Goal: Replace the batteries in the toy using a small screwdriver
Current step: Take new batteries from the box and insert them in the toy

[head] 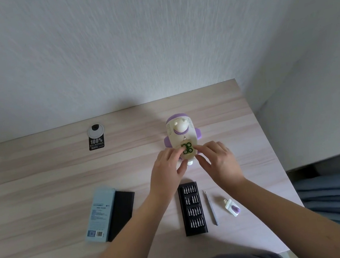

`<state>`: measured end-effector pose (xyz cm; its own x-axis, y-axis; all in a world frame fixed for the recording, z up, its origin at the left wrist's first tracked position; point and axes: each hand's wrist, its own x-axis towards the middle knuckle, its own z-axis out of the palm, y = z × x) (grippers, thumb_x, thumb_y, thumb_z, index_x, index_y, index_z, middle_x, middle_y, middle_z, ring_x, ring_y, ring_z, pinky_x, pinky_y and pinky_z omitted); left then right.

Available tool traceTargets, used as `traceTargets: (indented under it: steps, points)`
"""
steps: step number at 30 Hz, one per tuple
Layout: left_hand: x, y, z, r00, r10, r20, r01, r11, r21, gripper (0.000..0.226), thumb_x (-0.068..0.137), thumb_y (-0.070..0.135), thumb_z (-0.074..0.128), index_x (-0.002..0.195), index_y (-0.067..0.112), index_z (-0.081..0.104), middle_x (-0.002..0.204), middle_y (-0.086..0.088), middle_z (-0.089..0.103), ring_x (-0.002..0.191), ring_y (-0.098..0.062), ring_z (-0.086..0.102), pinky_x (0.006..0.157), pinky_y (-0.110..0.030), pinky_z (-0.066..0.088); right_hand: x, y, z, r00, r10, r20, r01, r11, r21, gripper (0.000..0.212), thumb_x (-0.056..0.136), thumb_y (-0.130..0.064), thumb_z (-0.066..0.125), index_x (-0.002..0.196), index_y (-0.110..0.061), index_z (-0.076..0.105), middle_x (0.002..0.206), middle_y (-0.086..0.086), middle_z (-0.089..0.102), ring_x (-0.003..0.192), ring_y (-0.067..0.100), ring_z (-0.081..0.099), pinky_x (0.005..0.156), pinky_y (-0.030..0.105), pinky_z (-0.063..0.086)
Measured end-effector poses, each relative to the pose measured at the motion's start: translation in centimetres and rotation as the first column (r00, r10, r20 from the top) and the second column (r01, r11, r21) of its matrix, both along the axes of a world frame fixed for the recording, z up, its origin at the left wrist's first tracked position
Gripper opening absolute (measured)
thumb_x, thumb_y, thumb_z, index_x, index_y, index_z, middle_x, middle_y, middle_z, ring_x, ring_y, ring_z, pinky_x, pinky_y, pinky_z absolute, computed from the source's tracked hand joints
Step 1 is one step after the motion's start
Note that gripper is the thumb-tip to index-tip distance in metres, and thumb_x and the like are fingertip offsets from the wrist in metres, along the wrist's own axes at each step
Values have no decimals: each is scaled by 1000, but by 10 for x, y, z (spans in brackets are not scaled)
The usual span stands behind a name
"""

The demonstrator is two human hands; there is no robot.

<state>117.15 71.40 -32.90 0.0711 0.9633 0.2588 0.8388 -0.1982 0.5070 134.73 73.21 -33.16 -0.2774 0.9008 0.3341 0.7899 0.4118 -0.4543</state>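
Pinching toy (182, 137) from both sides: left hand (166, 170), right hand (219, 161) (table edge (258, 120) near right).

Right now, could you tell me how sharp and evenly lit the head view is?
Head view: soft daylight, no glare; wide-angle bending at the table edges; the toy and bit set slightly blurred, so bit shapes are unreadable; faint shadows under both hands.

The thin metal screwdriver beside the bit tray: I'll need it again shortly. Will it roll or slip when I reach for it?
The screwdriver looks slender and round-shafted, so a nudge would probably roll it on the smooth table. It lies flat, so fingers may struggle to get under it. Being thin metal, it is likely light and stiff.
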Motion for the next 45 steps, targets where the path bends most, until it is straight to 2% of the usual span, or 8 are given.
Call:
traceTargets:
  steps: [5,12,23,27,31,36,40,45]
  points:
    - [-6,-10,-14,990,-65,-126,79,991,108,26,85,24,55,110,19,62,98,0,64,85,-17,61,71,-29,54,0,-10,-7,990,19,139,-34,994,105,29,85,-18,58,112,-17,70,88,1,66,70,25,61,57,36,52]
    - [-8,-9,-16,961,-115,-253,128,991,36,36,82,15,60,117,18,63,100,-1,62,85,-21,62,68,-36,54,0,-14,-9,985,23,169,-40,994,100,40,75,-5,70,114,-16,69,88,3,65,69,26,62,57,35,51]
    - [-7,8,14,1000,-14,-11,14,1000,-10,34,91,22,46,122,11,53,110,-7,61,92,-23,60,75,-34,54,-17,9,16,968,-192,-161,103,890,-445,48,98,-28,49,143,-19,37,131,4,48,109,23,55,88,34,46]
    - [-9,30,21,999,-32,30,33,999,-23,41,92,24,46,130,10,48,124,-8,54,105,-25,55,89,-37,50,-24,21,19,962,-219,-164,79,796,-600,49,100,-31,44,146,-20,31,136,5,44,92,14,51,80,25,36]
    - [-11,40,22,997,-73,24,72,997,8,45,92,29,50,133,10,46,129,-9,51,113,-26,52,96,-39,46,-26,29,11,963,-229,-143,97,786,-611,46,100,-31,39,145,-20,32,136,8,49,107,23,59,80,31,44]
    - [-16,43,17,991,-131,4,131,991,-15,70,84,42,59,143,13,34,145,-11,41,131,-27,42,109,-36,36,-20,36,13,986,-137,-99,58,825,-562,40,102,-24,36,141,-16,39,121,10,59,104,29,58,81,38,48]
    - [-21,42,13,968,-212,-131,203,976,-79,98,71,52,74,148,20,23,155,-10,27,142,-27,29,112,-41,33,-10,40,15,991,-19,-130,-62,806,-589,43,103,-22,37,146,-26,38,132,2,56,108,24,57,82,30,43]
    - [-22,37,13,960,-210,-183,190,974,-122,96,62,55,79,142,31,31,153,-9,27,135,-29,36,108,-46,34,-7,42,19,984,112,-136,-173,763,-623,41,104,-23,36,144,-27,41,136,-2,54,117,20,54,84,20,34]
